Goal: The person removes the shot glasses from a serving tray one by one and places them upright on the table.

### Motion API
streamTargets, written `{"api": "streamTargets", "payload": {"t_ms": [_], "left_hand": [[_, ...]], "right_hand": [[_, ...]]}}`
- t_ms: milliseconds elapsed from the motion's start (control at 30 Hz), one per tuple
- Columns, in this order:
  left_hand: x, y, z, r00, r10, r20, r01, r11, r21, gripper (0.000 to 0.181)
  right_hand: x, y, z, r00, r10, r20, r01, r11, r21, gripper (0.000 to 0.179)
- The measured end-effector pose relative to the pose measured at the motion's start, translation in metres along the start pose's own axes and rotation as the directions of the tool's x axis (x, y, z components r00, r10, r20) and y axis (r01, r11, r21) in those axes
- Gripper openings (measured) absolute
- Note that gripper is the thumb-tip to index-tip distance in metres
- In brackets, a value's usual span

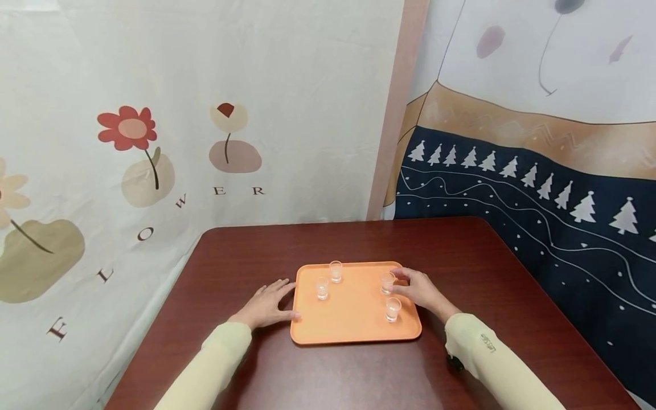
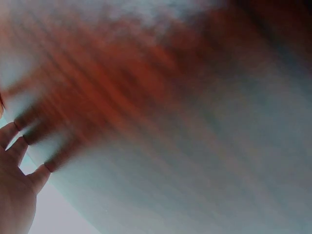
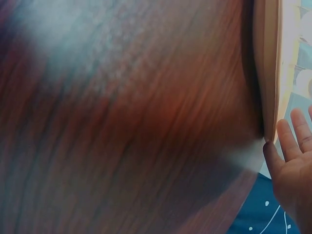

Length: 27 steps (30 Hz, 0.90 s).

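Observation:
Toward the right side of an orange tray [image 1: 353, 319], my right hand [image 1: 422, 290] pinches a small clear shot glass [image 1: 387, 283] between thumb and fingers. Just in front of it stands another shot glass [image 1: 393, 309]. Two more, a nearer shot glass [image 1: 322, 288] and a farther shot glass [image 1: 335, 271], are upright on the tray's left half. My left hand [image 1: 263, 304] is at the tray's left edge, fingers spread and thumb tip on the rim. In the left wrist view, the left hand [image 2: 17, 180] shows at the lower left; the right wrist view has the right hand [image 3: 292, 170] beside the tray's side.
The tray lies on a dark reddish-brown wooden table [image 1: 246, 250] with rounded far corners. Behind the table hangs a pale flower-print cloth [image 1: 307, 142]. A navy tree-print cloth [image 1: 564, 239] hangs along its right side.

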<state>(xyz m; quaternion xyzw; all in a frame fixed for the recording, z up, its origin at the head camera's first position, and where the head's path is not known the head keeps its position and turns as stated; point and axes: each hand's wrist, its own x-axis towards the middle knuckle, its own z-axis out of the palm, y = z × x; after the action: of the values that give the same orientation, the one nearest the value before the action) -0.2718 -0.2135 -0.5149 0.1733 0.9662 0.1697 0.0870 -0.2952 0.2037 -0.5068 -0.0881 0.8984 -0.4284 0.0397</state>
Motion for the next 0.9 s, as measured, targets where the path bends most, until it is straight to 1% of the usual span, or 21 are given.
{"api": "streamTargets", "payload": {"t_ms": [100,333,500,733,900], "left_hand": [[0.0,0.0,0.0,1.0,0.009,-0.006,-0.009,1.0,0.002,0.101],[0.001,0.0,0.001,1.0,0.026,-0.007,-0.026,1.0,0.013,0.1],[-0.001,0.002,0.001,1.0,0.02,-0.005,-0.02,1.0,0.007,0.1],[-0.001,0.002,-0.001,1.0,0.007,-0.001,-0.007,1.0,0.014,0.1],[0.0,0.002,-0.001,1.0,0.009,0.005,-0.009,1.0,0.02,0.101]], "right_hand": [[0.001,0.0,0.002,1.0,-0.002,-0.013,0.002,1.0,0.014,0.05],[0.002,0.0,0.005,0.998,-0.036,-0.054,0.038,0.999,0.032,0.035],[0.003,-0.001,0.006,0.996,-0.027,-0.083,0.032,0.998,0.054,0.033],[0.006,-0.006,-0.004,0.987,-0.021,-0.158,0.033,0.997,0.075,0.028],[0.01,-0.006,-0.014,0.983,0.013,-0.183,0.006,0.995,0.101,0.03]]}}
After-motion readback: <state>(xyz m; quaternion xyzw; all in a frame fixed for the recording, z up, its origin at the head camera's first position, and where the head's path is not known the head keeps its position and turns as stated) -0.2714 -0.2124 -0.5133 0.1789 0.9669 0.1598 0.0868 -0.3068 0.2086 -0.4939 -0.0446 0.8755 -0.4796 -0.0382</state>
